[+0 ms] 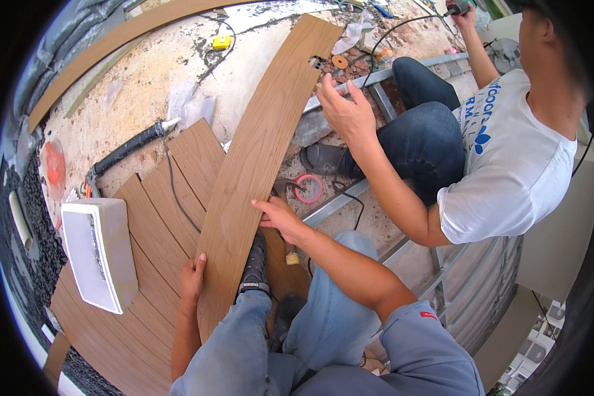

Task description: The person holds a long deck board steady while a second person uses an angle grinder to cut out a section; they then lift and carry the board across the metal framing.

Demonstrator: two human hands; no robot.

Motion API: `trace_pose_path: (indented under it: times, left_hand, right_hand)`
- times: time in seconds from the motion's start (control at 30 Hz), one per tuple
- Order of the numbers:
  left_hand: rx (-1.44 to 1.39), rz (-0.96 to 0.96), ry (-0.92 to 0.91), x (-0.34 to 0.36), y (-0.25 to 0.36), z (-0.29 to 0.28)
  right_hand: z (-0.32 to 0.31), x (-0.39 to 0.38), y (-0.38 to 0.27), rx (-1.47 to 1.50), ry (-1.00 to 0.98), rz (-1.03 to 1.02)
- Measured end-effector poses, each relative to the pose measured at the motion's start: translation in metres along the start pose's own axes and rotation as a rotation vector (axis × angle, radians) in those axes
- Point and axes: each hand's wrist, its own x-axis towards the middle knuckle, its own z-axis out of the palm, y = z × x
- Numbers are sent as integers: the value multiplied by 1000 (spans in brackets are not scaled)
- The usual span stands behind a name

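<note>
Left hand (192,280) and right hand (286,220) grip opposite edges of a long plank (261,129) slanting over the laid decking (153,330), presumably for balance (contact with decking beneath unclear).

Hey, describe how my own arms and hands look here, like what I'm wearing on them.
Your left hand and right hand are both bare, with no gloves and no watch visible. Your right arm has a short grey-blue sleeve with a small red tag near its hem. Your left sleeve isn't in view.
</note>
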Motion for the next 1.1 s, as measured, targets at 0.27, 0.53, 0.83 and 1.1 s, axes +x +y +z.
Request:
trace_pose_path:
  times: [0.27,0.53,0.83,1.1]
  left_hand:
    - [-135,29,-27,-4,1,3]
    - [-172,-9,-72,0,3,1]
    - [-169,3,-30,-10,24,-1]
    - [-114,12,-28,-7,17,0]
  right_hand:
    - [-1,-1,6,-15,-19,5]
    - [3,-11,-6,-11,-6,-21]
    - [3,-7,-1,7,4,-24]
    - [1,-2,4,8,3,-25]
